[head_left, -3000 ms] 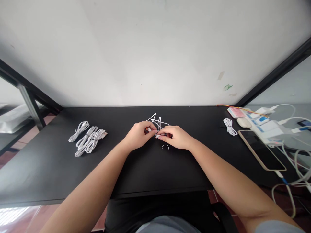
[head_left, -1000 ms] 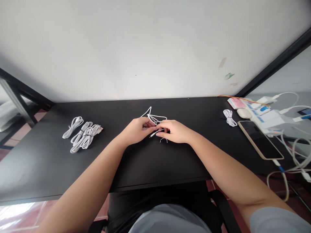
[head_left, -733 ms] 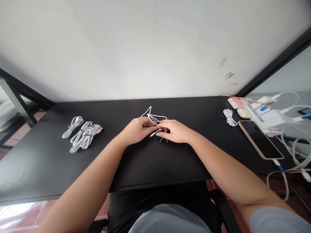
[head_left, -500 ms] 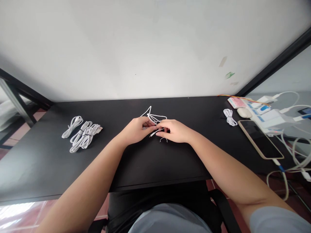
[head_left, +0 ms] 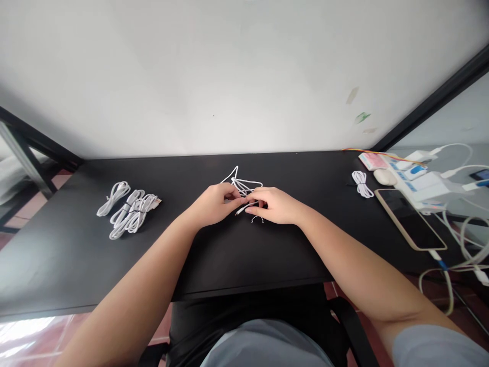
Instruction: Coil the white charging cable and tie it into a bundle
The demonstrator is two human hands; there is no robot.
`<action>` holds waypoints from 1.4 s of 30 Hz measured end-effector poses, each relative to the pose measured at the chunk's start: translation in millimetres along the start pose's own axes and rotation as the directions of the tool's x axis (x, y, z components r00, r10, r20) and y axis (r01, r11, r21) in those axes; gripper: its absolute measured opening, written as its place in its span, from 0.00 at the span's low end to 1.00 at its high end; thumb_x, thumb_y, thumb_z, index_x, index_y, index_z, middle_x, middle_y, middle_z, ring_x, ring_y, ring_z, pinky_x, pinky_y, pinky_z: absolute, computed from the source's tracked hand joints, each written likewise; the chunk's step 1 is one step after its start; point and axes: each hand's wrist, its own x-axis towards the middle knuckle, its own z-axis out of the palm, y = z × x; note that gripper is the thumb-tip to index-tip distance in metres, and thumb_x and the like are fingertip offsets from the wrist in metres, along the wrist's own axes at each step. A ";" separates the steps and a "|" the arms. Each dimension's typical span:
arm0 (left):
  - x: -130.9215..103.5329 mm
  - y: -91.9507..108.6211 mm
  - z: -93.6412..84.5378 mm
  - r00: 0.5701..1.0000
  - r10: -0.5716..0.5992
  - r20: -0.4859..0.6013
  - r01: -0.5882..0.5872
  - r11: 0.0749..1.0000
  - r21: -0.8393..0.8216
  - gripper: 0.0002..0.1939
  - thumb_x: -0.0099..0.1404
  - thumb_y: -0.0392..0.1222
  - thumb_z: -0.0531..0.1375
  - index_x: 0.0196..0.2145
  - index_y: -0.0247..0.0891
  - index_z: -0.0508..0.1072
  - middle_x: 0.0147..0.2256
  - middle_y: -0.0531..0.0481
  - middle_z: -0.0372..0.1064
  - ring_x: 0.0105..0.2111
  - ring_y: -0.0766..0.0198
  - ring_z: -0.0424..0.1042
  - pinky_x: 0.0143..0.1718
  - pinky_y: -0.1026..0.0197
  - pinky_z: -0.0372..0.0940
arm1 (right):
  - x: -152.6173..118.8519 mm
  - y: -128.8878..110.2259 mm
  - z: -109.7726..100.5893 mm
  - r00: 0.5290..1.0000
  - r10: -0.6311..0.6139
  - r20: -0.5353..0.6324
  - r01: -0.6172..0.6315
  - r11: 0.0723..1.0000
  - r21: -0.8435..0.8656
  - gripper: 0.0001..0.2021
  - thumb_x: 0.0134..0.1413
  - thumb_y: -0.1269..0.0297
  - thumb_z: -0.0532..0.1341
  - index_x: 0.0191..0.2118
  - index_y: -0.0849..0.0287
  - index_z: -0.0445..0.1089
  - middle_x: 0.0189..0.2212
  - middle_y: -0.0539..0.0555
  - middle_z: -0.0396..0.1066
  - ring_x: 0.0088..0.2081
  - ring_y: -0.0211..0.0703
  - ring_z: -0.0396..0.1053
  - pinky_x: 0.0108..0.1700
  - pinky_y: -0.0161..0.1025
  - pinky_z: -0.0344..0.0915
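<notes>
A loosely folded white cable (head_left: 244, 182) lies at the middle of the black desk, its loops showing beyond my fingers. My left hand (head_left: 219, 205) is closed on the cable from the left, thumb and fingertips together. From the right, my right hand (head_left: 271, 205) pinches the same cable, and the fingertips of both hands nearly meet. One plug end (head_left: 240, 210) points toward me from between the hands. Just below my right hand lies a small bent white tie (head_left: 257, 219). Part of the cable is hidden under my fingers.
Several bundled white cables (head_left: 133, 211) lie on the left of the black desk (head_left: 229, 265). To the right are a tied white cable (head_left: 361, 184), a phone (head_left: 410, 219) on a charging lead, a white rounded case (head_left: 384, 177) and a power strip (head_left: 405, 178) with chargers.
Almost nothing differs. My hands keep the same hold on the cable, with only a very slight shift of the fingers and of the whole view.
</notes>
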 end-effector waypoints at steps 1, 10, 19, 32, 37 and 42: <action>-0.1 -0.2 0.2 1.000 -0.002 0.002 0.002 1.000 -0.009 0.26 0.62 0.66 0.60 0.36 0.38 0.79 0.35 0.50 0.77 0.31 0.72 0.70 0.33 0.68 0.63 | 0.1 0.3 0.1 1.000 0.004 -0.001 -0.004 1.000 0.000 0.14 0.64 0.54 0.62 0.48 0.56 0.77 0.37 0.53 0.73 0.35 0.36 0.66 0.38 0.35 0.60; -0.3 1.4 0.9 1.000 -0.008 -0.002 0.008 1.000 -0.010 0.23 0.62 0.63 0.62 0.35 0.38 0.79 0.36 0.51 0.78 0.32 0.72 0.71 0.34 0.69 0.63 | -0.1 -0.7 1.0 1.000 0.020 -0.013 -0.020 1.000 0.002 0.15 0.63 0.54 0.63 0.48 0.56 0.77 0.36 0.52 0.72 0.34 0.36 0.66 0.37 0.35 0.59; 0.0 1.8 0.6 1.000 -0.002 -0.006 0.002 1.000 0.001 0.24 0.62 0.63 0.61 0.34 0.37 0.78 0.35 0.51 0.77 0.31 0.73 0.69 0.33 0.69 0.61 | 0.5 -0.2 0.7 1.000 0.014 -0.003 -0.014 0.999 -0.033 0.14 0.64 0.55 0.63 0.48 0.56 0.77 0.36 0.53 0.72 0.35 0.36 0.65 0.39 0.35 0.60; -1.3 6.0 -1.1 0.999 -0.050 0.008 0.050 0.998 0.029 0.27 0.60 0.68 0.61 0.36 0.39 0.78 0.34 0.53 0.76 0.31 0.73 0.69 0.33 0.69 0.60 | -0.5 -5.2 -2.6 1.000 -0.001 0.016 0.002 1.000 -0.026 0.13 0.64 0.56 0.62 0.45 0.59 0.76 0.39 0.54 0.74 0.35 0.36 0.66 0.38 0.36 0.59; -0.8 5.6 -0.9 0.999 -0.034 0.012 0.034 0.999 0.038 0.26 0.61 0.67 0.61 0.36 0.39 0.78 0.35 0.53 0.77 0.32 0.73 0.69 0.34 0.69 0.60 | 0.0 -4.3 -1.9 1.000 -0.009 0.014 0.009 1.000 -0.029 0.13 0.64 0.55 0.62 0.45 0.59 0.76 0.38 0.54 0.73 0.35 0.36 0.67 0.38 0.36 0.60; -1.1 5.5 -0.8 0.999 -0.034 0.009 0.034 0.999 0.036 0.26 0.61 0.67 0.61 0.36 0.39 0.78 0.35 0.52 0.77 0.32 0.73 0.69 0.33 0.69 0.60 | 0.2 -1.9 -1.1 1.000 0.007 0.021 -0.007 1.000 -0.006 0.14 0.64 0.56 0.62 0.48 0.58 0.76 0.41 0.54 0.73 0.37 0.36 0.68 0.40 0.36 0.61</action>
